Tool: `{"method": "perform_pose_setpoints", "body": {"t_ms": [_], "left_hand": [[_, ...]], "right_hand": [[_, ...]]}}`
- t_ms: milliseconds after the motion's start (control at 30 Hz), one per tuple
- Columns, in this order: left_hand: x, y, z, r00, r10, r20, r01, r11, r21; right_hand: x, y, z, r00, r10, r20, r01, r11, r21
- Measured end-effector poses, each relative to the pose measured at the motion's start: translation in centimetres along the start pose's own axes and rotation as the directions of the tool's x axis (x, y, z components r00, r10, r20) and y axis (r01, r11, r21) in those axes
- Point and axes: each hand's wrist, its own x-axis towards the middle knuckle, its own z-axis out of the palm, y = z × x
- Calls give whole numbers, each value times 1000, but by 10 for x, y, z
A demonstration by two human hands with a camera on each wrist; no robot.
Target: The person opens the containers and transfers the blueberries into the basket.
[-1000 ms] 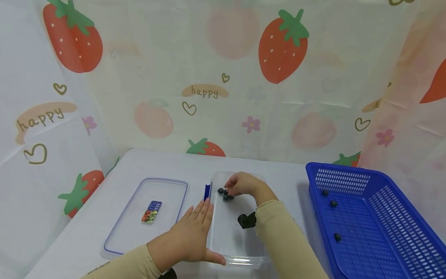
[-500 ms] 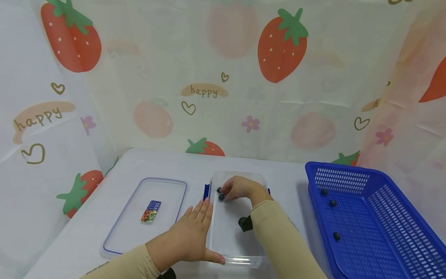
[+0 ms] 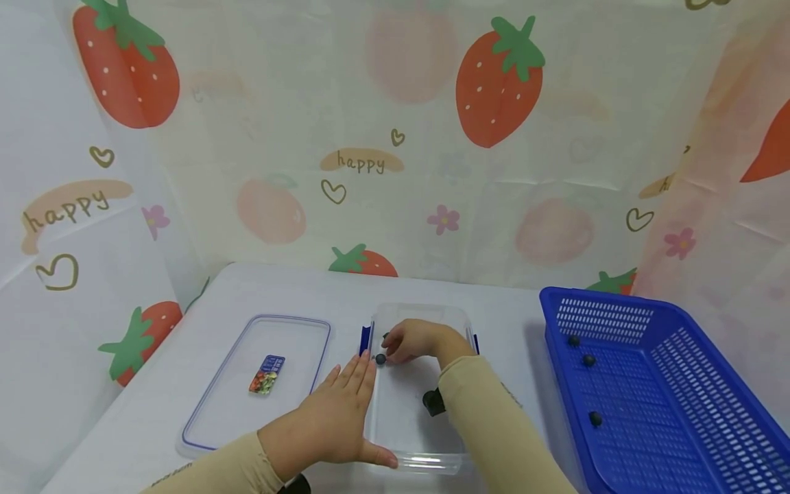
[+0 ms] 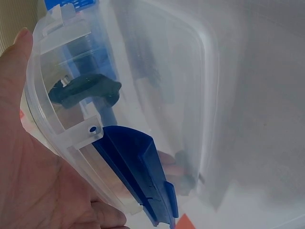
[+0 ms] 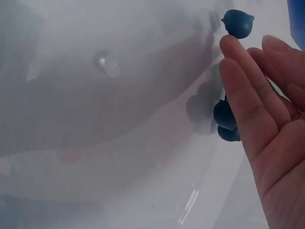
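In the head view, a clear plastic container [image 3: 407, 432] with blue side clips stands mid-table. My left hand [image 3: 336, 418] lies along its left side, fingers straight and thumb out over the near rim. Inside the far left part of the container is my right hand [image 3: 422, 341], fingers loosely bent. One blueberry [image 3: 380, 359] sits at its fingertips. From the right wrist view, another angle on this blueberry [image 5: 238, 24] shows its pointed crown just beyond the fingertips. Two more dark blueberries [image 5: 225, 115] are partly hidden behind the fingers. A blue clip [image 4: 136, 167] hangs open beside my left palm.
A clear lid [image 3: 216, 412] with a blue seal lies at the left, bearing a small colourful label [image 3: 267, 374]. On the right stands a blue slotted basket [image 3: 636, 412] with 3 blueberries in it. A strawberry-print sheet [image 3: 370, 219] rises behind the table.
My right hand has moved slightly left and nearer inside the container. The clustered blueberries have shifted, one now close to the left wall. My left hand stays in place.
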Motion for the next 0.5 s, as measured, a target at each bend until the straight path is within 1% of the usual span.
{"method": "perform_pose_setpoints", "body": {"t_ms": [200, 333, 433, 500], "left_hand": [[1, 0, 1, 1000, -8, 1, 8, 1000, -5], [2, -1, 2, 1000, -11, 8, 11, 1000, 5], [1, -1, 1, 1000, -7, 11, 7, 1000, 0], [1, 0, 0, 1000, -4, 11, 4, 1000, -7]], "right_hand": [[-1, -4, 3, 999, -17, 44, 17, 1000, -3], [-1, -5, 3, 999, -15, 37, 16, 999, -30], [-2, -4, 4, 999, 17, 35, -16, 1000, -21], [-3, -4, 5, 996, 59, 60, -59, 998, 8]]}}
